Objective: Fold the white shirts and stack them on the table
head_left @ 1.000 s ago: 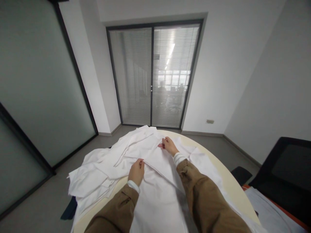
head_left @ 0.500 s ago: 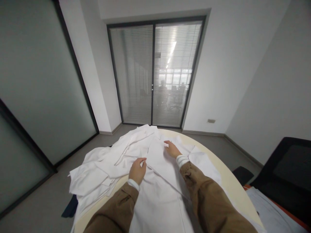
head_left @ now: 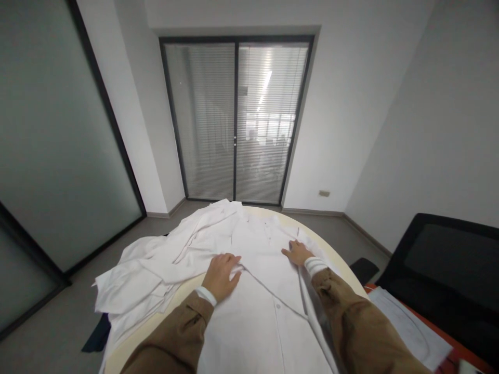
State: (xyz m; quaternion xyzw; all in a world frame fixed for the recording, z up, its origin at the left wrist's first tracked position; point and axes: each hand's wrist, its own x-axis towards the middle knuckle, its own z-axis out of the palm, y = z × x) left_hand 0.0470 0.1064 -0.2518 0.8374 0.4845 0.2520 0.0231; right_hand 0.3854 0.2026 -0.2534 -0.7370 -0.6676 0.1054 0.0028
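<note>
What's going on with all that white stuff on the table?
A person in brown fabric sleeves is handling a white cloth garment with a button, spread over a round cream table. The left hand is near the garment's left edge, thumb and fingers apart. The right hand rests on the garment's right side, farther from the person. Some creases still cross the garment. A rumpled pile of white cloth lies to its left.

Dim, soft light, brightest through blinds (head_left: 268,124)

Head cam, fwd/down over tbl (head_left: 332,254)
</note>
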